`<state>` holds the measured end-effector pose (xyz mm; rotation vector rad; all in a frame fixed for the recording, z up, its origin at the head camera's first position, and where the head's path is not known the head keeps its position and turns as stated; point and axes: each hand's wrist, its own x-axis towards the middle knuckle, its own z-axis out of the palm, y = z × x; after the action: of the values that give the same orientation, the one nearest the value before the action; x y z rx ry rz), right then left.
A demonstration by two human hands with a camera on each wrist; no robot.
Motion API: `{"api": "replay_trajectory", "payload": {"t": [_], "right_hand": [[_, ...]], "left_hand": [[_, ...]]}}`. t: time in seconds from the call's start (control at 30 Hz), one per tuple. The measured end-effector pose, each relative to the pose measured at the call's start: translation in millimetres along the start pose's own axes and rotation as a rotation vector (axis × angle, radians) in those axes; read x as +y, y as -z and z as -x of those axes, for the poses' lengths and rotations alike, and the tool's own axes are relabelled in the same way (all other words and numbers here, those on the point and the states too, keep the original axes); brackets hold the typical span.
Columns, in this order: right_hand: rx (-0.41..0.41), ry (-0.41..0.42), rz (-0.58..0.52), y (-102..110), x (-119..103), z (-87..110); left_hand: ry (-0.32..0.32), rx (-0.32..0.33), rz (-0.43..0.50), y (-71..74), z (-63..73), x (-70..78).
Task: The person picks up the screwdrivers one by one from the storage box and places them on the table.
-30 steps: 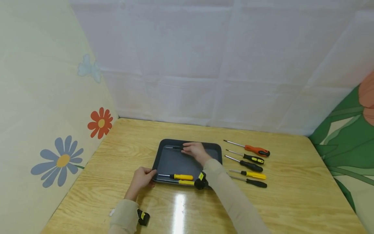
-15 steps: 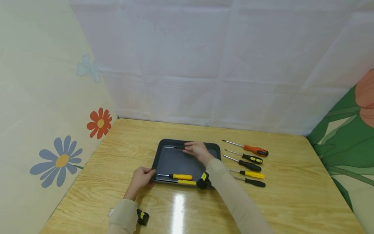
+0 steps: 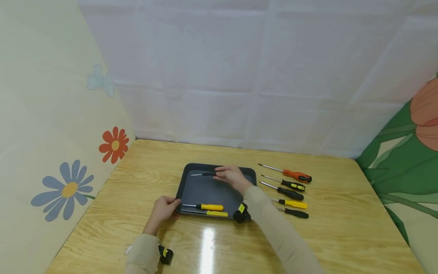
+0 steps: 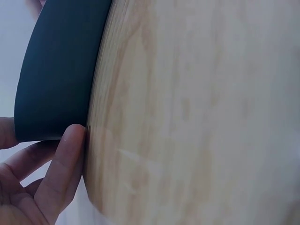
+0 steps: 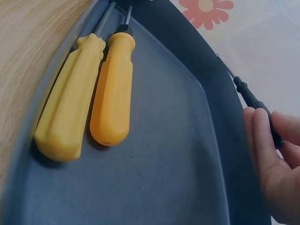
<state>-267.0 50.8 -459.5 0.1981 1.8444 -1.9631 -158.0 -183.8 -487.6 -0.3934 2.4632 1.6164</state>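
My left hand (image 3: pixel 162 209) grips the near left corner of a dark grey baking tray (image 3: pixel 212 194), thumb over the rim. In the left wrist view its fingers (image 4: pixel 63 173) are bent at the tray's outer wall (image 4: pixel 56 70). Over the tray's far side, my right hand (image 3: pixel 232 178) pinches the handle of a slim black screwdriver (image 5: pixel 251 98), whose shaft points left. Two screwdrivers lie side by side along the tray's near edge: an orange-yellow one (image 5: pixel 112 89) and a paler yellow one (image 5: pixel 70 103).
Right of the tray lies a column of several screwdrivers: red (image 3: pixel 297 175), black-and-yellow (image 3: pixel 293 185), black (image 3: pixel 290 193), yellow (image 3: pixel 293 204) and another black one (image 3: pixel 296 213). The wooden table (image 3: pixel 342 228) meets a white cloth wall (image 3: pixel 205 76) behind.
My right hand has shifted slightly right relative to the tray, and more of the black screwdriver's handle shows. Its tip has dipped a little nearer to me. The left hand keeps its grip.
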Motion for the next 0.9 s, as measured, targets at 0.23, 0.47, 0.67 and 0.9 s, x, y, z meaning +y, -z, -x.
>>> {"api": "replay_trajectory", "payload": {"t": [0.23, 0.47, 0.67, 0.9], "right_hand": [[-0.028, 0.006, -0.021, 4.7, -1.1, 3.6], [-0.045, 0.012, -0.038, 13.3, -1.6, 6.6], [-0.056, 0.023, -0.035, 19.8, -3.3, 9.1], [-0.070, 0.051, -0.062, 26.3, -4.8, 13.4]], "left_hand": [[-0.006, -0.002, -0.003, -0.1, -0.1, 0.7], [-0.005, -0.005, -0.012, 0.5, 0.2, -0.3], [0.000, -0.013, -0.015, 1.8, 0.4, 0.5], [0.003, -0.012, -0.024, 2.2, 0.4, 1.3]]}}
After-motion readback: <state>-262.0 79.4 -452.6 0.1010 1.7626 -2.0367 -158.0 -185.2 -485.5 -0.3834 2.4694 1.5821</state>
